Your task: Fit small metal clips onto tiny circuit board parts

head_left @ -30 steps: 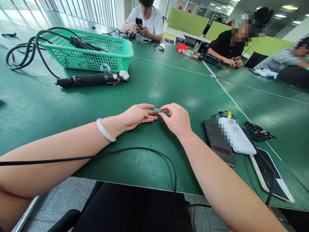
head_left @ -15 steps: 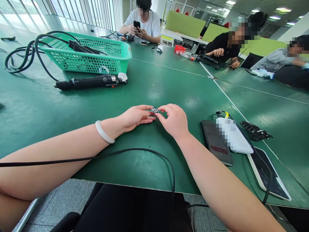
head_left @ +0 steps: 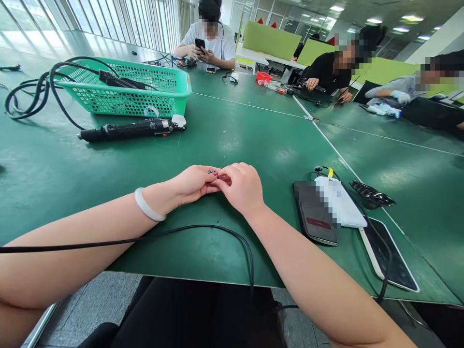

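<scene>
Black-speckled small part, mostly hidden, seems pinched between both hands, which touch.

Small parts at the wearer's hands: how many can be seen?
1: small part, where the left hand and right hand meet, partly covered; others may be hidden.

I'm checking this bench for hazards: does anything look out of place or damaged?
Nothing looks plainly spilled or damaged. Slightly odd: a black cable crosses in front of the left forearm, where it might snag. The small part at the left hand is mostly hidden, so I can't judge it.
</scene>
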The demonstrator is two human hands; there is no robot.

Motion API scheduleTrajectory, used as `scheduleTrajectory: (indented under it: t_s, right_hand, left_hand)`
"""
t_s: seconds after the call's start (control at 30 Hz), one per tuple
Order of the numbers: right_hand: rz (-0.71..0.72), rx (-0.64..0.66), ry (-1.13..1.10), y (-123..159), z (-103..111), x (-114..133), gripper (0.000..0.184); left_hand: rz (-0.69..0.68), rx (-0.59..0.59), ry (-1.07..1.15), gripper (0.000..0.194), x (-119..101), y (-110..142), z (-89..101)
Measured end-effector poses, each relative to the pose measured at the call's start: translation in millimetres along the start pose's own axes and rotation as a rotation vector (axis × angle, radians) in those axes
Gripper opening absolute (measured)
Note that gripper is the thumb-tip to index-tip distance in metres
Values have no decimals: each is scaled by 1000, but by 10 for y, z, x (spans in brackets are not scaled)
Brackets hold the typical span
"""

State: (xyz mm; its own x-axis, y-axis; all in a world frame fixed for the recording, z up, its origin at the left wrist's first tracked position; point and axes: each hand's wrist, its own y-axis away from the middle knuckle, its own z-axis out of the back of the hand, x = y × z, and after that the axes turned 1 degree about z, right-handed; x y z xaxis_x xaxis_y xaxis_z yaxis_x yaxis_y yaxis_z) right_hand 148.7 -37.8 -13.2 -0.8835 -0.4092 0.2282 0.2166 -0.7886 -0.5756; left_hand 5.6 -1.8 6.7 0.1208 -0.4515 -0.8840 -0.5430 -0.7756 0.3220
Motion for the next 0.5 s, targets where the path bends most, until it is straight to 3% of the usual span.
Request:
scheduleTrajectory:
  t_s: [0.1,0.2,0.27,0.43,0.5]
  right_hand:
    - [-16,-1,-44,-14,27,-33,25]
    - [-83,-17,-76,-19,50,-123,31]
    - [-136,-13,-103,-19,60,-192,32]
    - [-223,22,-146,-34,76,-275,26]
    - [-223,22,-140,-41,76,-272,24]
  left_hand:
    - [49,-133,-35,20,-122,68,50]
    - [10,-266,-237,11,-262,206,233]
    - [-2,-339,-508,10,-330,340,455]
    - [-48,-648,-1354,24,-385,753,1073]
    - [4,-671,-1629,30,-376,897,1221]
